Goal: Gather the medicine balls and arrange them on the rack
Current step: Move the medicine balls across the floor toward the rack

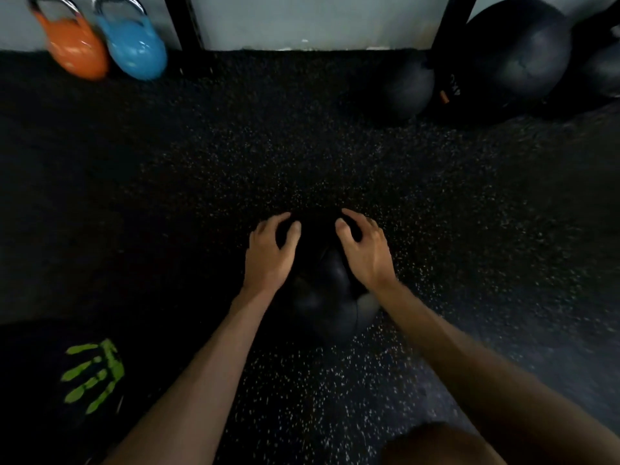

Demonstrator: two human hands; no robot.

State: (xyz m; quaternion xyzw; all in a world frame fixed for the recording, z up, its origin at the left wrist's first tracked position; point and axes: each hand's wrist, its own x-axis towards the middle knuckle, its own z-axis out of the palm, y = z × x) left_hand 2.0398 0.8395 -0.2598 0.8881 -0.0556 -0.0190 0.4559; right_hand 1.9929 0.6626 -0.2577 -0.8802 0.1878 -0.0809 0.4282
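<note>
A black medicine ball [327, 297] lies on the dark speckled floor straight below me. My left hand [270, 251] grips its left side with curled fingers, and my right hand [364, 250] grips its right side the same way. More dark medicine balls sit at the upper right: a small one [406, 85] on the floor, a large one [518, 52] behind a black rack post [449, 31], and another [604, 68] at the frame's edge.
An orange kettlebell [72, 48] and a blue kettlebell [136, 45] stand against the white wall at the upper left. A second black post [183, 21] rises beside them. My dark shorts with a green print [94, 374] show at the lower left.
</note>
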